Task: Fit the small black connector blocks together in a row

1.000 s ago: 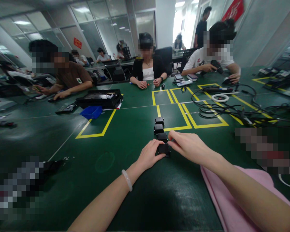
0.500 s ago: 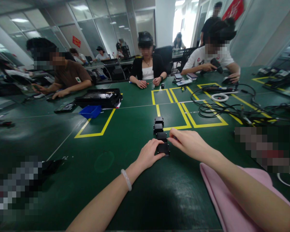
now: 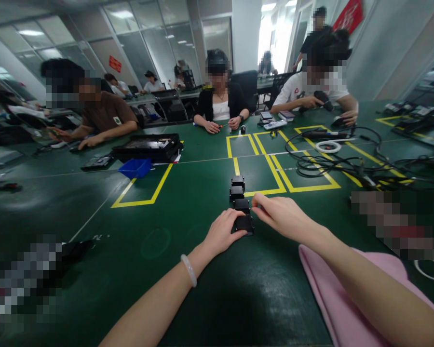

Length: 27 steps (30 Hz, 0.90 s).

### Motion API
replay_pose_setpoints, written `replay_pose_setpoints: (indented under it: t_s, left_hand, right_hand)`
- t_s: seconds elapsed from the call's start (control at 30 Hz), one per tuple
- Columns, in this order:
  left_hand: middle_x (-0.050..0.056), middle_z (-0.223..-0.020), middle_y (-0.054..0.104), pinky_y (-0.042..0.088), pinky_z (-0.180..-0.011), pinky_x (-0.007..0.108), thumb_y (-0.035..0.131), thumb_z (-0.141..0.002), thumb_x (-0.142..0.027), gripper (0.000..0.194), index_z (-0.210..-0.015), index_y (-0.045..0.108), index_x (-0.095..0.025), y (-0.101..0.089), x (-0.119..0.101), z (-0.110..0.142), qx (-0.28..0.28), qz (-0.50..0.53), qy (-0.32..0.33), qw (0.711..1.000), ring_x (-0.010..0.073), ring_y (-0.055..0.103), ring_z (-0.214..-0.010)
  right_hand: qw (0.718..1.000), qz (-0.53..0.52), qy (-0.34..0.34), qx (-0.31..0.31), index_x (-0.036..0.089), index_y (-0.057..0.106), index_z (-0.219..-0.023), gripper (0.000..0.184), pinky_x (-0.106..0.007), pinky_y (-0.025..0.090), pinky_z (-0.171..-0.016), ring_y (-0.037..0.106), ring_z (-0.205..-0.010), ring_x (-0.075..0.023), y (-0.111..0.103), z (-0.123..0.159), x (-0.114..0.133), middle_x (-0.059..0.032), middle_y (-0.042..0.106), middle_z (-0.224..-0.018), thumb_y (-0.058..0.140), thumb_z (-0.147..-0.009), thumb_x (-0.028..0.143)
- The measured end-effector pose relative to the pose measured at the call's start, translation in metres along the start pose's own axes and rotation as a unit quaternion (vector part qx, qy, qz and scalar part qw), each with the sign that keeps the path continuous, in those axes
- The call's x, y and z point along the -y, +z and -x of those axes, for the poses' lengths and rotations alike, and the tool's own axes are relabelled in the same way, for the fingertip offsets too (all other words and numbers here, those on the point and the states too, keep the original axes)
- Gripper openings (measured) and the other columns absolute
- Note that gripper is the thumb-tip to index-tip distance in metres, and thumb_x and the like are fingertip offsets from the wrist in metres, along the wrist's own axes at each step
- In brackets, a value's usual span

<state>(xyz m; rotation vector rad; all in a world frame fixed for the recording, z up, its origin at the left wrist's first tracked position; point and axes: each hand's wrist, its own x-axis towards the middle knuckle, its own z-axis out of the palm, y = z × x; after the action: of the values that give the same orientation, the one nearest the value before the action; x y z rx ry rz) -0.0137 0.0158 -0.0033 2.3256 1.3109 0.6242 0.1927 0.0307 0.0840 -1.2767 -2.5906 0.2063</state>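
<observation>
Several small black box-shaped parts stand in a row running away from me on the green table (image 3: 188, 231). Around the left side of the nearest black part (image 3: 245, 224), my left hand (image 3: 222, 230) is closed, with fingers at its far edge and thumb at its near edge. Beyond it are the second part (image 3: 242, 205), the third (image 3: 237, 193) and the farthest (image 3: 237, 180). My right hand (image 3: 282, 212) hovers just right of the nearest two parts, its thumb and forefinger pinched. Whatever may be between those fingertips is too small to make out.
Pink cloth (image 3: 365, 284) lies under my right forearm. Black cables (image 3: 321, 166) sprawl at the right. A blue tray (image 3: 135, 167) and a black case (image 3: 148, 147) stand at the back left. Three people sit across the table, one holding a dark power tool (image 3: 323, 100).
Both hands keep almost the same place and grip. The row of black parts has not visibly moved.
</observation>
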Motion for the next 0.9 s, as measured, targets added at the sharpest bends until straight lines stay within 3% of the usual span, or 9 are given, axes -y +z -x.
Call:
replay_pose_setpoints:
  t_s: [0.13, 0.3, 0.53, 0.73, 0.9]
  left_hand:
    - [0.005, -0.111, 0.054, 0.044, -0.086, 0.036, 0.064, -0.082, -0.032, 0.037, -0.115, 0.050, -0.024, 0.0001, 0.0002, -0.0001, 0.000, -0.001, -0.002, 1.000, 0.0243, 0.051, -0.103]
    - [0.005, -0.110, 0.054, 0.044, -0.087, 0.037, 0.064, -0.082, -0.032, 0.039, -0.117, 0.049, -0.024, 0.0003, 0.0004, -0.0003, -0.002, 0.000, 0.002, 1.000, 0.0241, 0.051, -0.102]
    - [0.004, -0.110, 0.054, 0.043, -0.087, 0.036, 0.064, -0.083, -0.033, 0.036, -0.115, 0.049, -0.024, 0.0013, 0.0016, -0.0003, -0.003, -0.004, 0.006, 1.000, 0.0238, 0.051, -0.102]
    - [0.005, -0.110, 0.054, 0.043, -0.088, 0.037, 0.064, -0.083, -0.034, 0.039, -0.117, 0.048, -0.024, 0.0019, 0.0031, -0.0007, -0.001, -0.006, 0.007, 1.000, 0.0240, 0.051, -0.101]
    - [0.005, -0.110, 0.054, 0.044, -0.086, 0.035, 0.065, -0.082, -0.033, 0.037, -0.115, 0.049, -0.024, 0.0023, 0.0030, -0.0001, -0.004, -0.003, 0.007, 1.000, 0.0239, 0.051, -0.102]
  right_hand:
    - [1.000, -0.022, -0.011, -0.006, 0.021, 0.047, -0.100, 0.011, -0.024, 0.027, -0.055, 0.058, -0.064, -0.0146, 0.0006, 0.0013, -0.0002, 0.0002, 0.064, -0.078, 0.040, -0.094, 0.026]
    - [1.000, -0.026, -0.012, -0.013, 0.021, 0.047, -0.093, 0.015, -0.024, 0.028, -0.056, 0.058, -0.066, -0.0147, 0.0021, 0.0015, 0.0008, 0.0003, 0.064, -0.079, 0.040, -0.095, 0.034]
    - [0.999, -0.033, -0.022, -0.005, 0.022, 0.044, -0.099, 0.008, -0.024, 0.029, -0.057, 0.058, -0.067, -0.0143, 0.0010, 0.0028, 0.0007, 0.0008, 0.063, -0.082, 0.043, -0.092, 0.025]
    - [0.999, -0.029, -0.020, -0.005, 0.022, 0.045, -0.092, 0.015, -0.024, 0.027, -0.055, 0.058, -0.066, -0.0150, 0.0025, 0.0018, 0.0027, 0.0016, 0.062, -0.077, 0.039, -0.095, 0.035]
    - [0.999, -0.028, -0.020, -0.006, 0.022, 0.044, -0.097, 0.006, -0.024, 0.027, -0.055, 0.058, -0.066, -0.0146, 0.0022, 0.0030, 0.0008, 0.0015, 0.062, -0.078, 0.042, -0.093, 0.026]
